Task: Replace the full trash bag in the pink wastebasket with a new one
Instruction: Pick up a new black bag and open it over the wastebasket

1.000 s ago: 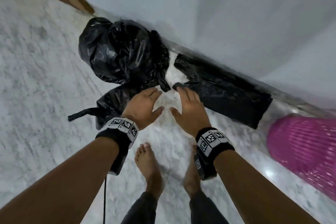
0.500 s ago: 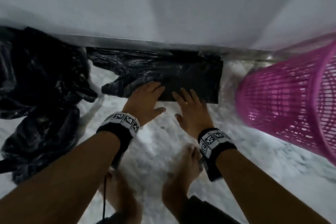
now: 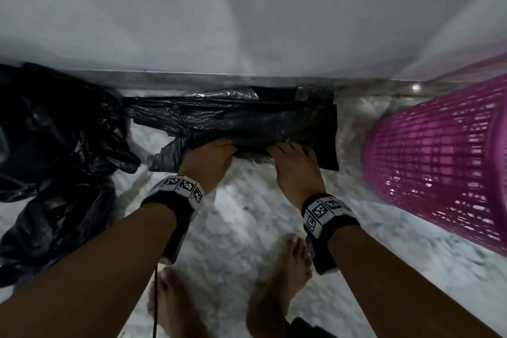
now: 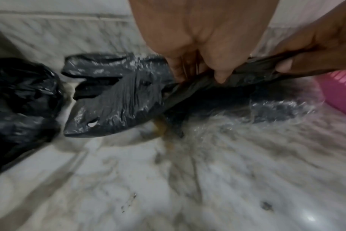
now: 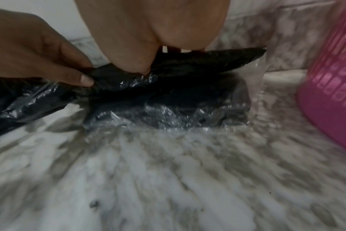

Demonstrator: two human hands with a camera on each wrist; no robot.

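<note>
While both hands point(image 3: 208, 160) point(image 3: 295, 162) pinch it, the new bag point(image 3: 247, 121) lies beside the wastebasket point(image 3: 439, 151).

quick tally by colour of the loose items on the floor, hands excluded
Black: 2, the full trash bag by the wall and the new trash bag that the left hand and right hand both grip.
Pink: 1, the wastebasket, lying on its side.
Clear: 1, a plastic wrapper under the new bag.
Total: 4
</note>
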